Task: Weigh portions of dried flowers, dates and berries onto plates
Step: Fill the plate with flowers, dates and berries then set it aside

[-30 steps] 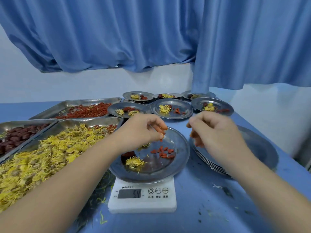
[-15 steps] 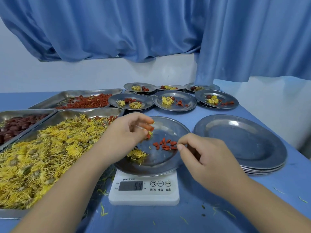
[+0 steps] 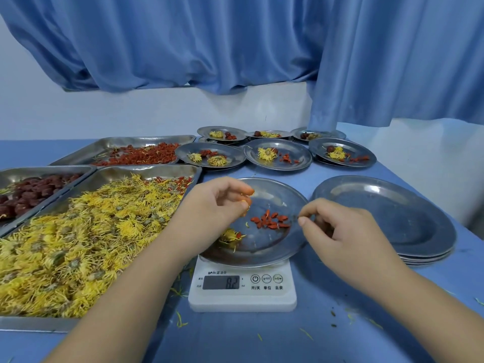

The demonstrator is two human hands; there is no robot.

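Steel plate (image 3: 262,247) on scale (image 3: 242,297) has goji berries (image 3: 271,221) & 1 yellow flower (image 3: 230,235); no date seen. L hand (image 3: 217,205) fingers curled above, can't tell if holding. R hand (image 3: 337,231) pinches rim. Six filled plates (image 3: 277,153) look done, empty stack (image 3: 387,218) to go.

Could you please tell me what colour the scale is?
The scale is white; head view shows it best.

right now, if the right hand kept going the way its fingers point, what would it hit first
Probably the small pile of dried red berries on the round steel plate, just left of the fingers of the right hand. Depth is unclear: the fingers may already be touching that plate's rim.
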